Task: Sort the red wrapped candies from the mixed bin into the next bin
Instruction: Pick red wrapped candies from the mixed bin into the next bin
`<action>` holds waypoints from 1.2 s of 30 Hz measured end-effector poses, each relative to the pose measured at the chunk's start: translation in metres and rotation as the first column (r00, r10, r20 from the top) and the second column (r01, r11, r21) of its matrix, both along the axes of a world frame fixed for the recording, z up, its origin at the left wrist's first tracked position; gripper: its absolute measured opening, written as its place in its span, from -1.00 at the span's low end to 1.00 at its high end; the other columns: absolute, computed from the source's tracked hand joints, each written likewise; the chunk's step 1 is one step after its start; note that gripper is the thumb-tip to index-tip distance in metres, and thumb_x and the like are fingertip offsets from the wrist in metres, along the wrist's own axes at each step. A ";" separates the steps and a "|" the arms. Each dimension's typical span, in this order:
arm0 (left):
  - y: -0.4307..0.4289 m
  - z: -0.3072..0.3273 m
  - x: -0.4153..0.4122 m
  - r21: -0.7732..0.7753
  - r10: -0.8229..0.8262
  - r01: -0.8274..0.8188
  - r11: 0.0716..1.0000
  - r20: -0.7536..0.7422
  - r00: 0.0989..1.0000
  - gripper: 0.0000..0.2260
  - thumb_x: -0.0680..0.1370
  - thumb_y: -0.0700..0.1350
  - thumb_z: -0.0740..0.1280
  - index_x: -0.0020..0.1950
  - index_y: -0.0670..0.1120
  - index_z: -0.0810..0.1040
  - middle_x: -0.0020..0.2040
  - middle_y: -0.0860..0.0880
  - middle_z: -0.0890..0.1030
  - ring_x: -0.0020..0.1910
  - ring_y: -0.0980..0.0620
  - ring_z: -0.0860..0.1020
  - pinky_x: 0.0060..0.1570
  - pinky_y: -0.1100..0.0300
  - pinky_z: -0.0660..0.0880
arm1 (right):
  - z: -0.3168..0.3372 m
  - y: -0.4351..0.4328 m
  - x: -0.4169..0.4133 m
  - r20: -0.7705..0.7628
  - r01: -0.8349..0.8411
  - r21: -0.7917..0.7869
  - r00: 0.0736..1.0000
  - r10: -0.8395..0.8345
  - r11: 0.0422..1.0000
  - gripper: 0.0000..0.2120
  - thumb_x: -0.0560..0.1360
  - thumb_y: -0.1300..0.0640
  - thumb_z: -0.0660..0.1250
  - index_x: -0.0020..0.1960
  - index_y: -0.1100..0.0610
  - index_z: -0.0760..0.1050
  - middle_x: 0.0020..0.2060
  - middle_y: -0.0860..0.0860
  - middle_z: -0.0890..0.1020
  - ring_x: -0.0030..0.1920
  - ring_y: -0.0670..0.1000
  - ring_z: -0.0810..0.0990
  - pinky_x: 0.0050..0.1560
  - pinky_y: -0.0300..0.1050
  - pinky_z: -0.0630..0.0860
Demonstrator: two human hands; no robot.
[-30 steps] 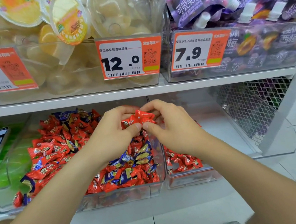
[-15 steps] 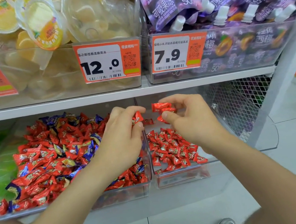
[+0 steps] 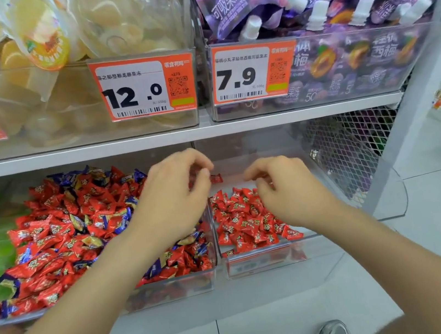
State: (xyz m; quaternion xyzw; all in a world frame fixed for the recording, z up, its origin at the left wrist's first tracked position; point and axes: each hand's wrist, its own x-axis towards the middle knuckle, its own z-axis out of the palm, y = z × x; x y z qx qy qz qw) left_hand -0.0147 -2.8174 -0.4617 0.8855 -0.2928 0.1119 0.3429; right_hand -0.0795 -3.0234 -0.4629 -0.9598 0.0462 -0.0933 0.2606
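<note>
In next bin (image 3: pixel 266 260), red candies (image 3: pixel 245 220) piled. Your right hand (image 3: pixel 283 185) above: grip slack, empty now, load dropped. Left hand (image 3: pixel 174 194) farther back, curled by one red candy (image 3: pixel 216 179); can't tell if pinched. Plenty reds left in mixed bin (image 3: pixel 169 290).

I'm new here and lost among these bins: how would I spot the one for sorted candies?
Look under the white shelf, below the 7.9 price tag. The clear bin there, right of the fuller mixed bin, holds only red candies, no blue ones.
</note>
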 end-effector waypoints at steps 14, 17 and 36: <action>0.039 -0.030 0.018 0.602 -0.092 0.084 0.794 -0.019 0.996 -0.86 0.55 0.00 0.37 0.04 0.16 0.69 0.02 0.17 0.65 0.06 0.06 0.62 -0.02 0.07 0.59 | 0.008 0.061 0.004 0.105 -0.130 -0.018 0.986 0.131 0.991 -0.73 0.49 0.25 0.25 -0.13 -0.02 0.67 -0.53 -0.23 0.48 -0.44 -0.16 0.48 -0.25 -0.13 0.53; 0.052 -0.030 0.033 0.650 -0.031 -0.077 0.756 0.153 0.988 -0.80 0.59 0.09 0.43 0.22 0.18 0.65 0.27 0.10 0.58 0.27 -0.07 0.51 0.20 -0.05 0.47 | 0.010 0.066 0.006 0.106 -0.146 -0.027 0.983 0.148 0.989 -0.73 0.52 0.27 0.25 -0.11 0.00 0.68 -0.48 -0.24 0.47 -0.43 -0.18 0.50 -0.29 -0.19 0.47; 0.032 -0.036 0.009 0.771 -0.268 0.286 0.569 -0.155 0.951 -0.65 0.47 0.29 0.45 0.13 0.12 0.63 -0.23 0.13 0.56 -0.14 0.05 0.53 -0.07 0.11 0.33 | 0.000 0.067 0.007 0.103 -0.173 -0.087 0.978 0.181 0.981 -0.77 0.51 0.22 0.27 -0.03 -0.04 0.64 -0.33 -0.20 0.49 -0.29 -0.13 0.48 -0.16 -0.06 0.55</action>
